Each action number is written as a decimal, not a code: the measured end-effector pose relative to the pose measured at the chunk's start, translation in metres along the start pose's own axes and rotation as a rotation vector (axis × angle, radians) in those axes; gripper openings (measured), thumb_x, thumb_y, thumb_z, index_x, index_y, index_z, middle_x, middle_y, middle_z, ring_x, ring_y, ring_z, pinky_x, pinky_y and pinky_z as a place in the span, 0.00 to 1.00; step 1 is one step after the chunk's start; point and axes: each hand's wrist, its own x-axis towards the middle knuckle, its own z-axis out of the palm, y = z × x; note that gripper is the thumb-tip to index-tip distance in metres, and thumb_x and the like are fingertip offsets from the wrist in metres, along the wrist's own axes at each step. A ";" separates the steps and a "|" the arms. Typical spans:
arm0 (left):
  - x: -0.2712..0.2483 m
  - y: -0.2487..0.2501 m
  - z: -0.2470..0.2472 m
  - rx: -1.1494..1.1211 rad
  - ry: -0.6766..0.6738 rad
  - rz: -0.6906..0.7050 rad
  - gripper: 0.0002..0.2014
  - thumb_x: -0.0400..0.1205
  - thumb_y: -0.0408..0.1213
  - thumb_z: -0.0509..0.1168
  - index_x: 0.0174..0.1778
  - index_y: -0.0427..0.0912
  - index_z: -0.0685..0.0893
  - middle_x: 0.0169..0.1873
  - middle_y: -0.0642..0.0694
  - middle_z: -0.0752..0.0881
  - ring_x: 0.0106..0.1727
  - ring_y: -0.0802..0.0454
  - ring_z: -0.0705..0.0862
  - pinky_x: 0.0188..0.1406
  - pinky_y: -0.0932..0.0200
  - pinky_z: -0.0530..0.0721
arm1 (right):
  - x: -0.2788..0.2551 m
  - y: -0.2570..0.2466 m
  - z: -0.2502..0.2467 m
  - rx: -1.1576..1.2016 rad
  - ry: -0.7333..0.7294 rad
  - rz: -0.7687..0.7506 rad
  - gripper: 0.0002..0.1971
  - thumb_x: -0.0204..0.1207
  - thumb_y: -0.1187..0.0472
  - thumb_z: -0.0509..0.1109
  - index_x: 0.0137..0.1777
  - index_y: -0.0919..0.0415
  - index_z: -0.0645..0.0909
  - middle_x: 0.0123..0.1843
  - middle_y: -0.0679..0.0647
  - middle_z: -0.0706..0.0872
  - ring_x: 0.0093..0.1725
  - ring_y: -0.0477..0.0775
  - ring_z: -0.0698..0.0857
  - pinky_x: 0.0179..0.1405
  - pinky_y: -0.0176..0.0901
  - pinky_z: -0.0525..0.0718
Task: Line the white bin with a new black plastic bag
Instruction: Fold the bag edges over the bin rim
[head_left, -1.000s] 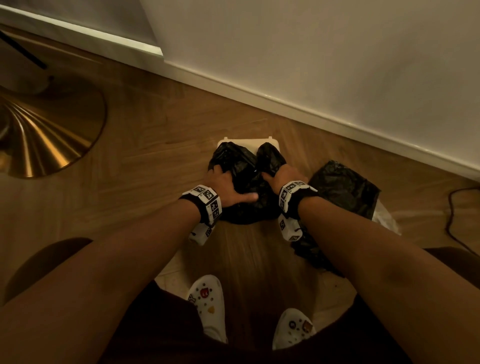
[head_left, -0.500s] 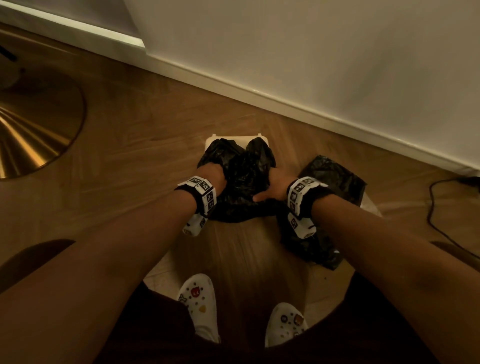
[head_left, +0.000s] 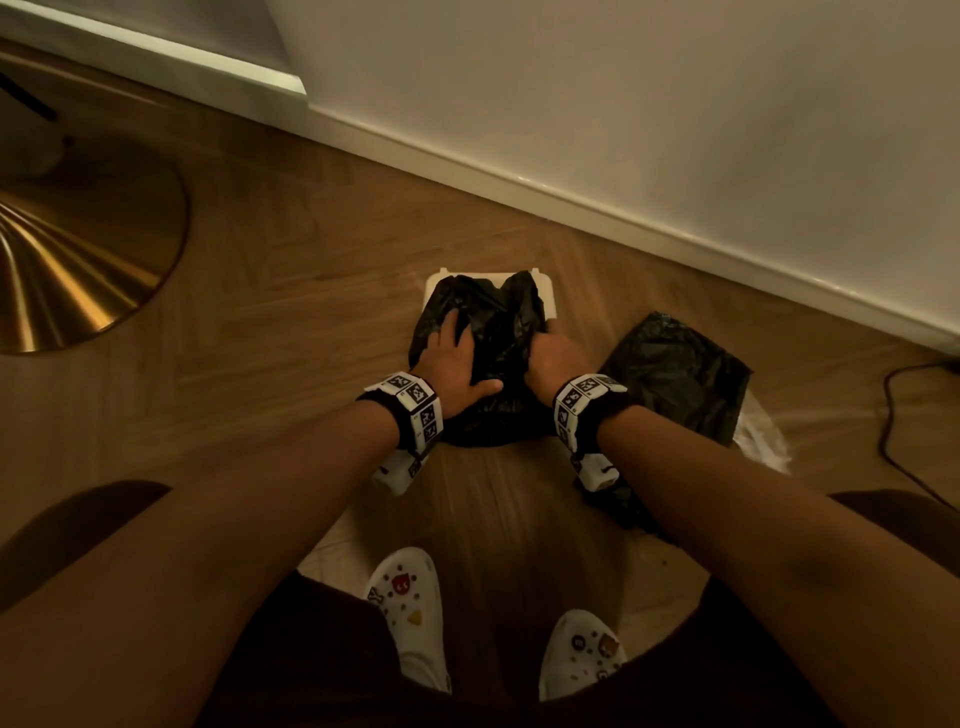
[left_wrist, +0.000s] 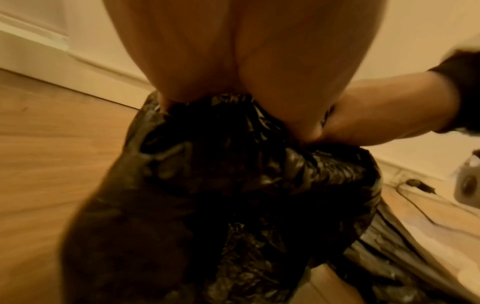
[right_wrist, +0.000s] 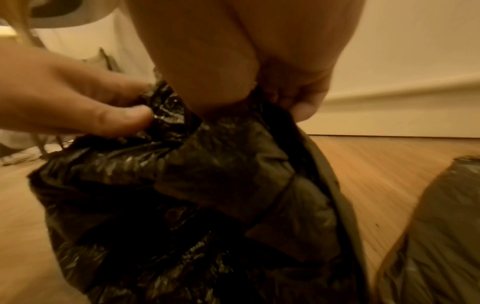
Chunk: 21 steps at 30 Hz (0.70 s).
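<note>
The white bin (head_left: 548, 299) stands on the floor in front of me, and only its far rim shows. A crumpled black plastic bag (head_left: 498, 332) is bunched over its top and hides the inside. My left hand (head_left: 457, 358) lies on the left half of the bag (left_wrist: 233, 164); its fingers are buried in the folds and its thumb points right. In the right wrist view its thumb and a finger pinch a fold. My right hand (head_left: 550, 353) grips the bag's (right_wrist: 207, 164) right edge with curled fingers (right_wrist: 303, 107).
A second black bag (head_left: 675, 374) lies on the floor right of the bin, over clear plastic (head_left: 763, 441). A brass lamp base (head_left: 78, 260) sits far left. A cable (head_left: 891, 415) runs at far right. The wall's skirting (head_left: 571, 202) runs behind, and my white clogs (head_left: 410, 613) stand below.
My left hand came up from the bin's left side and now lies on top of the bag with its thumb out. My right hand shifted slightly forward along the right edge.
</note>
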 end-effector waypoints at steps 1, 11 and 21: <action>0.001 0.002 0.001 0.007 -0.014 -0.003 0.51 0.75 0.62 0.69 0.86 0.41 0.52 0.85 0.36 0.53 0.81 0.32 0.59 0.81 0.38 0.63 | 0.000 -0.001 0.000 0.005 -0.004 -0.021 0.13 0.83 0.55 0.61 0.60 0.58 0.82 0.63 0.60 0.79 0.46 0.63 0.85 0.42 0.51 0.83; 0.026 -0.004 0.014 -0.197 -0.034 -0.090 0.37 0.72 0.69 0.58 0.76 0.60 0.65 0.67 0.45 0.80 0.68 0.35 0.79 0.68 0.35 0.77 | 0.006 -0.005 0.004 0.250 -0.141 -0.005 0.16 0.86 0.60 0.61 0.69 0.65 0.80 0.66 0.65 0.85 0.64 0.65 0.84 0.66 0.52 0.81; 0.022 0.021 -0.019 -0.223 -0.093 -0.257 0.17 0.85 0.41 0.57 0.60 0.34 0.85 0.59 0.34 0.86 0.62 0.35 0.84 0.62 0.47 0.81 | -0.027 0.006 -0.025 0.694 -0.121 -0.208 0.51 0.67 0.46 0.82 0.85 0.58 0.58 0.82 0.58 0.69 0.79 0.55 0.72 0.77 0.48 0.73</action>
